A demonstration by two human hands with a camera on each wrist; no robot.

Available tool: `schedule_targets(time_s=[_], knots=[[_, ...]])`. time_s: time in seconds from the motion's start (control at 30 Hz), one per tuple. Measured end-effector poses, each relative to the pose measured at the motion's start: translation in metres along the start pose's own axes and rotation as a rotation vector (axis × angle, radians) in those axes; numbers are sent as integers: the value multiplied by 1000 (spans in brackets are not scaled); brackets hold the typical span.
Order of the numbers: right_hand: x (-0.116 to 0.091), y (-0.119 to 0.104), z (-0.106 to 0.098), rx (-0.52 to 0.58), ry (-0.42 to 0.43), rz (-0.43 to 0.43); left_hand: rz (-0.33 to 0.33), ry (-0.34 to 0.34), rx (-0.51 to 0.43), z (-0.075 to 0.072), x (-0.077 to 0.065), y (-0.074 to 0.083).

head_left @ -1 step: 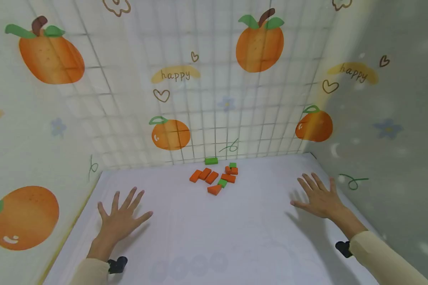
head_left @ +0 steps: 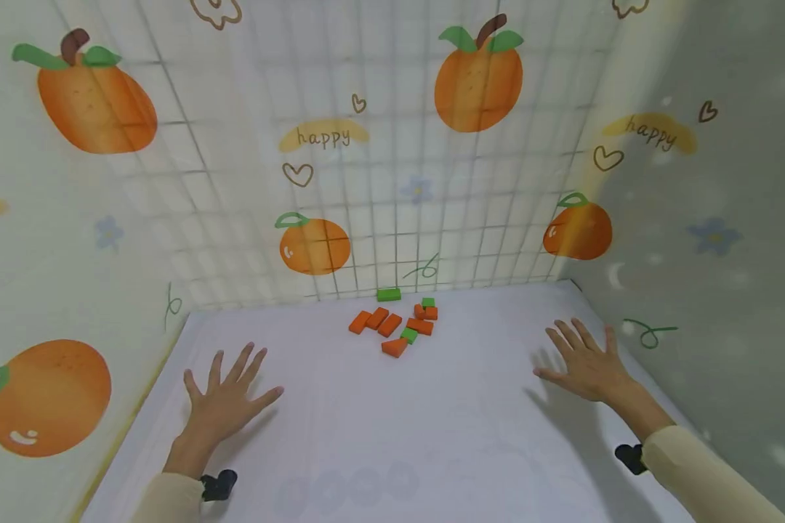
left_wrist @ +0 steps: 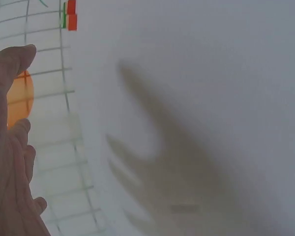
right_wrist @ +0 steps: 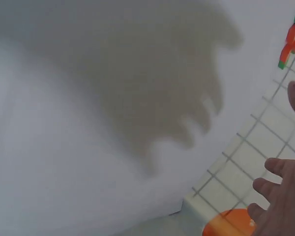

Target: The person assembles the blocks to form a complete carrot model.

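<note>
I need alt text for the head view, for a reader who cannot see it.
Two open hands, left hand and right hand, spread over a white table. Orange and green blocks lie beyond them, near a grid wall printed with oranges.

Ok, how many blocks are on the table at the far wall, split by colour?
orange blocks: 7
green blocks: 3
Total: 10, as far as the head view shows; two small orange ones touch and are hard to separate.
</note>
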State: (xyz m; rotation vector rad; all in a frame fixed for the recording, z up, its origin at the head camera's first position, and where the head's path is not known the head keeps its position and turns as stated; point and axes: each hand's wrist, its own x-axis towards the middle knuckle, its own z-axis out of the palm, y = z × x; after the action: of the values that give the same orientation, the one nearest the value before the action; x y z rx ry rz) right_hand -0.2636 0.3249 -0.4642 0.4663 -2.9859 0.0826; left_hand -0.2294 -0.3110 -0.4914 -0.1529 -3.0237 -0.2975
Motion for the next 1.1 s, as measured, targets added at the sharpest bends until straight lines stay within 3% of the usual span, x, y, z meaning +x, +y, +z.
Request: schedule_targets(time_s=[0.1,0.2,0.37,0.5,0.63,0.8,0.9,1.1], knots=[[5,-8,-4,18,21,-36,1,14,-9,-5,1,5],[14,-24,0,54,67,-70,31,35,-46,-1,25,14],[44,-69,9,156,145,-122,107,22,-130,8,91,37],[74,-109,16,242,175,-141,198,-90,-180,20,149,62],[94,-134,21,293,195,-142,246,-185,-194,30,187,80],[103,-142,31,307,175,-126,267,-279,-154,38,209,94],[112,-145,33,307,152,-125,269,-294,-144,41,217,96],[127,-152,29,322,142,-138,229,-226,-208,50,199,93]])
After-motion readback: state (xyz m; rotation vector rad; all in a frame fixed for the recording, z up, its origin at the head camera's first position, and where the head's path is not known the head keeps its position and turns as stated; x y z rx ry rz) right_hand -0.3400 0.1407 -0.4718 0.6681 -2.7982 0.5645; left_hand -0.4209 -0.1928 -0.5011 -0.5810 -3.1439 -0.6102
